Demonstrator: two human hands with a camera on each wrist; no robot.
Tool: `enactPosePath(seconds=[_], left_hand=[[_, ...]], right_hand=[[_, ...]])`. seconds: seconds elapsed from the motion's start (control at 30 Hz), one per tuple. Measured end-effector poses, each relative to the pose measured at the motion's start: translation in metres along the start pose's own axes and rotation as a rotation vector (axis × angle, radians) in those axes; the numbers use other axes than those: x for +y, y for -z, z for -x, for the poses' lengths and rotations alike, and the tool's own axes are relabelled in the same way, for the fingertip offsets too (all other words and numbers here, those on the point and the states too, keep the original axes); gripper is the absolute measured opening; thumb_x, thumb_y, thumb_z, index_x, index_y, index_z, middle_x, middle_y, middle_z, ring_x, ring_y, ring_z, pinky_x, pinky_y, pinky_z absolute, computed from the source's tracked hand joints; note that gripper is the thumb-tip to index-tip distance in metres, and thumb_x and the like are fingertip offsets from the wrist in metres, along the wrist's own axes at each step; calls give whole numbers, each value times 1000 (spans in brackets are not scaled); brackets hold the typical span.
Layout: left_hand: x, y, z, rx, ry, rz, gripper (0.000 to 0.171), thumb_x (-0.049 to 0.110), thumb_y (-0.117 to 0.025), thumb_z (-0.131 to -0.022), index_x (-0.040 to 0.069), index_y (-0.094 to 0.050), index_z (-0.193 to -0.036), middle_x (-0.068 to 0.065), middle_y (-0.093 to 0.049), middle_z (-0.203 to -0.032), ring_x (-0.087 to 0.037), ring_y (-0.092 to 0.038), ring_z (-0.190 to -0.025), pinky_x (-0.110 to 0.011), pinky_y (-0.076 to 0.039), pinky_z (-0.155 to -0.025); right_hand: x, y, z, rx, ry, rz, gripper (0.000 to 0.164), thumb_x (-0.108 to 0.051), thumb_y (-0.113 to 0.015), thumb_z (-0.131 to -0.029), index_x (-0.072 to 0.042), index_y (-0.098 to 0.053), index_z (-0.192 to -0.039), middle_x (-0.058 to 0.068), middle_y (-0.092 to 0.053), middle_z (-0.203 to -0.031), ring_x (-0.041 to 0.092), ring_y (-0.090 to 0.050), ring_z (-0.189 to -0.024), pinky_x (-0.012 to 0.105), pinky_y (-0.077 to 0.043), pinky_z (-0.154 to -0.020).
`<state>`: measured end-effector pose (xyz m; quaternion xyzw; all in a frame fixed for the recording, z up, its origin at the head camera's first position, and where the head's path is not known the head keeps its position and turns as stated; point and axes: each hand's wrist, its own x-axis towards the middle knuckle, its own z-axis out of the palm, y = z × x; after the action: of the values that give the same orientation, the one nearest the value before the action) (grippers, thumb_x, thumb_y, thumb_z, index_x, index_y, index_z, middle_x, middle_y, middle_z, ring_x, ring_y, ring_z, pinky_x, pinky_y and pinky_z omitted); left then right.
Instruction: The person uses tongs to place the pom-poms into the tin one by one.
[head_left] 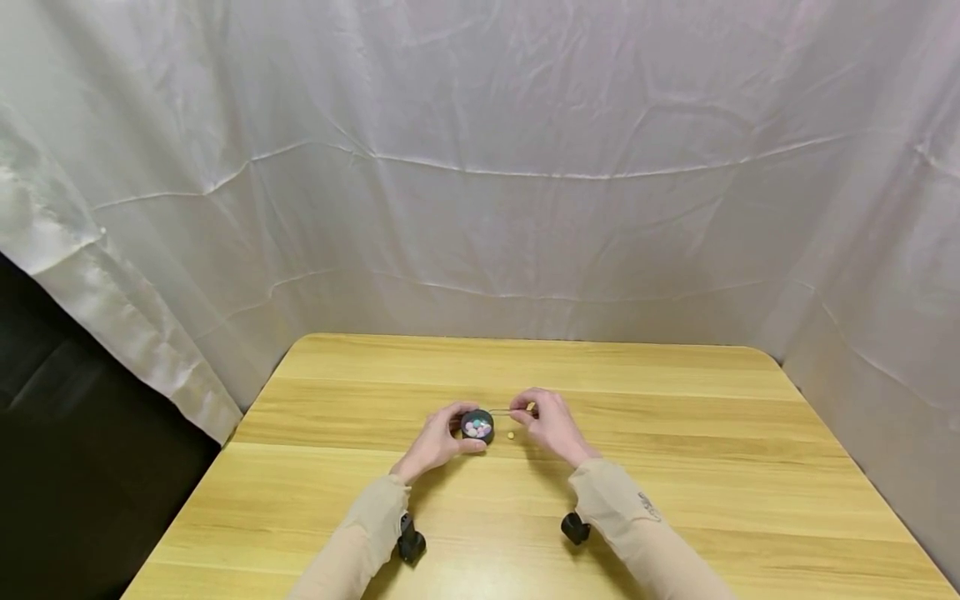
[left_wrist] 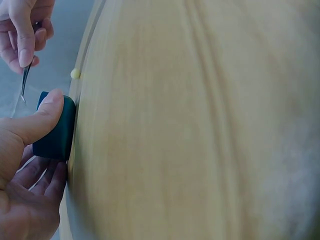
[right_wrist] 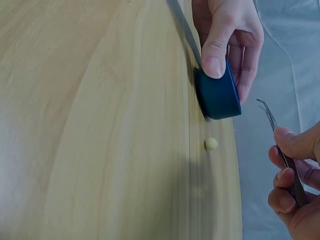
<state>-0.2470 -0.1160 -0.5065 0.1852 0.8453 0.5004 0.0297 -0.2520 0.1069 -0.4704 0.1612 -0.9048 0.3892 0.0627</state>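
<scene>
My left hand (head_left: 437, 443) grips a small round dark container (head_left: 477, 438) from its left side, thumb on the near wall and fingers round the far one. Several pastel balls (head_left: 476, 430), pink, white and teal, lie inside it. In my right hand (head_left: 553, 427) a pair of bent-tip tweezers (right_wrist: 274, 125) is pinched between thumb and fingers. Their tips point towards the container, stand slightly apart and hold nothing. A single pale yellow ball (right_wrist: 211, 144) rests on the table just right of the container, below the tweezers in the head view.
The wood-grain table (head_left: 675, 433) has rounded far corners. Pale curtains (head_left: 525, 233) hang behind it and at both sides, with a dark area (head_left: 67, 450) at the left. Black wrist mounts (head_left: 575, 528) show under both sleeves.
</scene>
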Motion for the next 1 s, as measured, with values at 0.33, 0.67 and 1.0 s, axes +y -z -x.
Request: enactPosePath(seconds=[0.33, 0.67, 1.0], left_hand=[[1, 1, 0, -4, -2, -11, 58, 12, -84, -81, 1, -59, -132, -21, -66, -128, -39, -65, -119, -52, -52, -103], [1, 1, 1, -2, 3, -6, 59, 13, -84, -81, 1, -59, -133, -22, -65, -129, -39, -64, -119, -52, -52, -104], [1, 0, 0, 1, 6, 1, 59, 12, -85, -81, 0, -59, -133, -22, -66, -127, -40, -64, -119, -53, -52, -104]], right_hand=[[26, 12, 11, -56, -10, 72, 6, -3, -75, -88, -8, -75, -85, 4, -73, -84, 8, -59, -73, 23, -52, -67], [30, 11, 17, -95, -31, 81, 3, -7, -73, -91, -5, -75, -89, 0, -71, -85, 8, -59, -75, 26, -53, -70], [34, 6, 18, -78, -41, 105, 6, -9, -74, -90, -10, -74, -85, 0, -71, -83, 8, -60, -76, 28, -54, -73]])
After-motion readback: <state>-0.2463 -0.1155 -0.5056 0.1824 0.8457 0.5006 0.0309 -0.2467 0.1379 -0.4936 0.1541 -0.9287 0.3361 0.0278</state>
